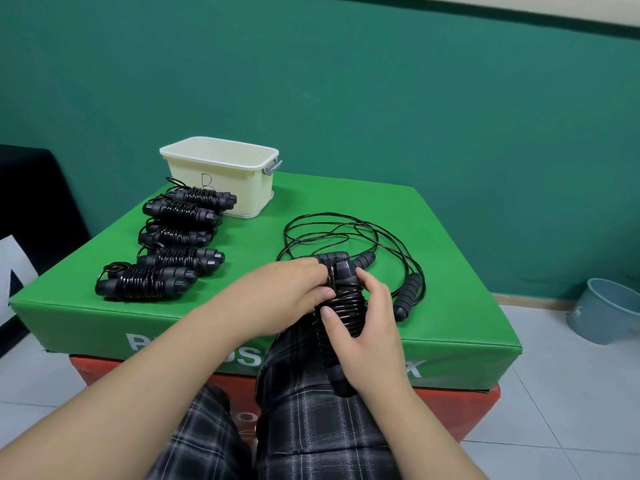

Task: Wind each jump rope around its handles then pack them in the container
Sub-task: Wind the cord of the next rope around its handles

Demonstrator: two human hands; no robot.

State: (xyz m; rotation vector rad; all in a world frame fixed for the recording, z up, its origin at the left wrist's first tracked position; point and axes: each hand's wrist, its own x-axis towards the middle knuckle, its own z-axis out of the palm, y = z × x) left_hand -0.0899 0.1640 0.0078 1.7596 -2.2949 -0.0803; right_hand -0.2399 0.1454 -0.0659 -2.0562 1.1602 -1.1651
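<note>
Teal wall behind a green padded box, cream container at its far-left corner, five wound jump ropes along the left edge, loose jump rope mid-surface — near edge, left hand and right hand both grip a half-wound jump rope.

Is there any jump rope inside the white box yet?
Cannot tell: the cream container shows only its rim and outer wall, while five wound ropes lie on the green mat beside it.
</note>
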